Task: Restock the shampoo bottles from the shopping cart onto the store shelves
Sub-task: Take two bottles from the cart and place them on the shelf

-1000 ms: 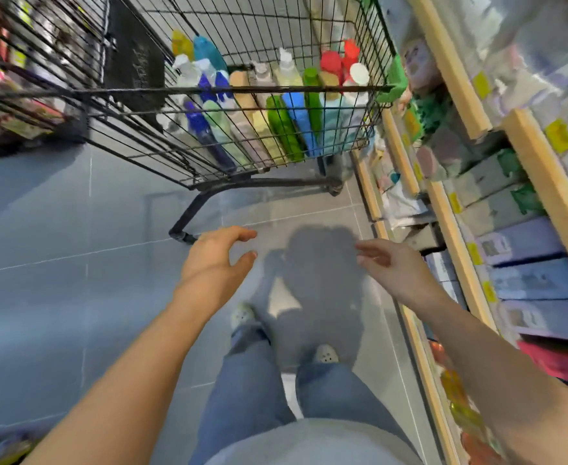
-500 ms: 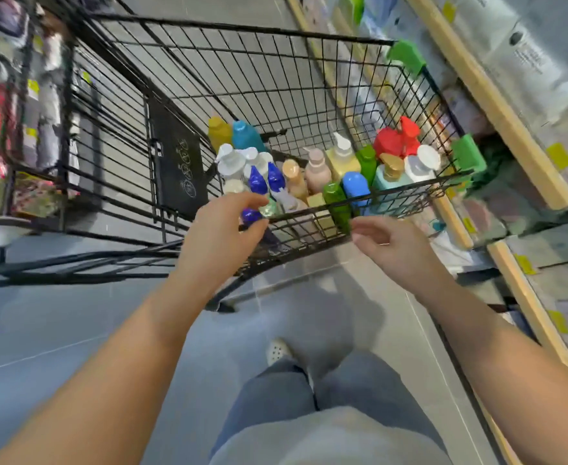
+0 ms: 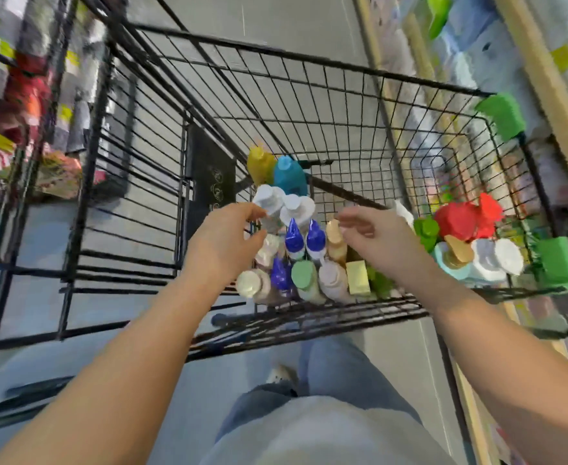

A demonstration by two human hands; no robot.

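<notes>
A black wire shopping cart [image 3: 349,72] stands in front of me. Its near end holds several upright shampoo bottles: white-capped ones [image 3: 296,208], blue-capped ones [image 3: 304,238], a yellow bottle [image 3: 259,162], a teal bottle [image 3: 289,174] and red-capped ones [image 3: 460,218]. My left hand [image 3: 224,243] hovers over the cart's near left side, fingers spread, fingertips at a white cap. My right hand [image 3: 376,236] is over the middle bottles, fingers apart, holding nothing.
Wooden-edged store shelves [image 3: 541,78] with packaged goods run along the right. A second black wire rack [image 3: 84,182] and colourful goods [image 3: 24,95] stand at the left. Grey tiled floor [image 3: 41,330] lies below, with my legs and shoe [image 3: 281,375].
I have stepped up to the cart and the view has swung down over it. Both hands have reached forward over the cart's near rim, above the bottles.
</notes>
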